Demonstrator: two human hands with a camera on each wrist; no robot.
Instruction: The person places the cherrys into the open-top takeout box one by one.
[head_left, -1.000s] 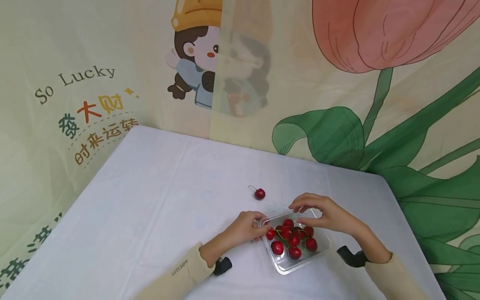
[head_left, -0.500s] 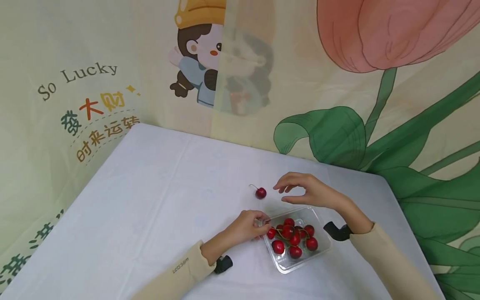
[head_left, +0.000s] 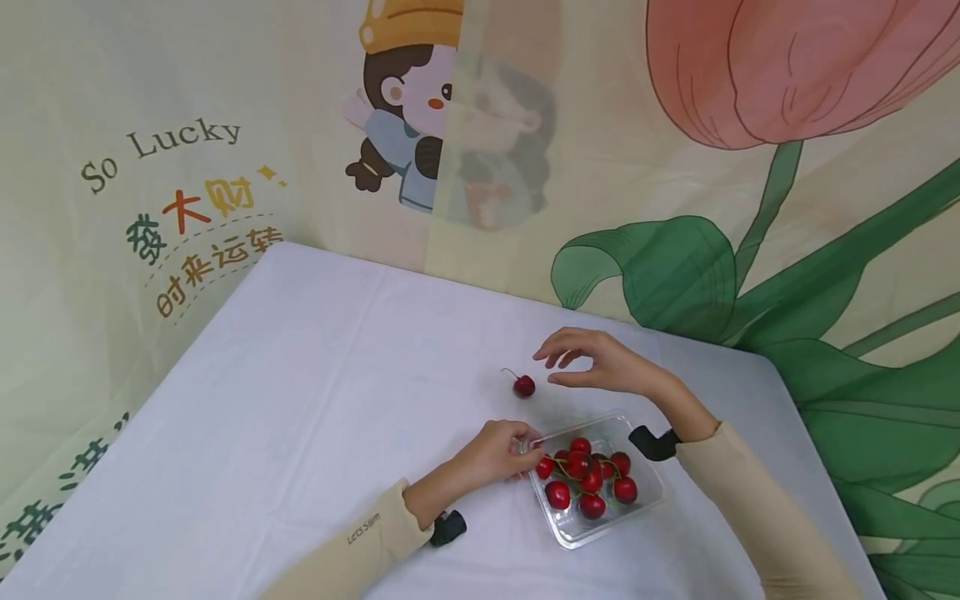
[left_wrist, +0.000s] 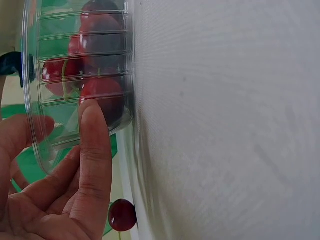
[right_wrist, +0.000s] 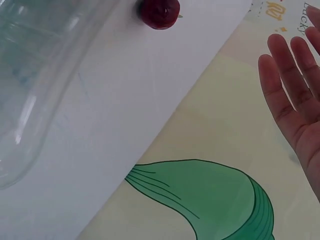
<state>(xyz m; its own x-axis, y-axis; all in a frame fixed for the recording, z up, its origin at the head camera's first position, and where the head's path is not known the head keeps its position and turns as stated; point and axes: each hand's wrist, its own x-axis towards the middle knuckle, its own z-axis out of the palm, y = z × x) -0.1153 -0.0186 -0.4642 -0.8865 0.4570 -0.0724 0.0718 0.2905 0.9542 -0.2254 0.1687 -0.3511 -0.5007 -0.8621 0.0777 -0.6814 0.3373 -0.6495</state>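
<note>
My left hand (head_left: 495, 454) grips the left corner of a clear plastic container (head_left: 555, 527), thumb over the rim and fingers against the outer wall. Several red cherries (head_left: 579, 464), some with green stems, lie inside it. Just beyond the container, a single dark red cherry (head_left: 524, 386) with its stem rests on the table. Above and to the right of that cherry hovers my right hand (head_left: 596, 360), fingers loosely bent and apart, holding nothing. The right wrist view shows this hand's spread fingers (right_wrist: 282, 97), away from the cherry (right_wrist: 161, 11).
A white cloth covers the table (head_left: 360, 375). Behind its far edge hangs a printed curtain (head_left: 487, 250) with a tulip and a cartoon figure. Black wrist cameras sit at both cuffs, the right one (head_left: 654, 443) close to the container's right side.
My right hand has risen from over the container and moved away and left, near the loose cherry. The left hand keeps its hold on the container. The head view has shifted slightly.
</note>
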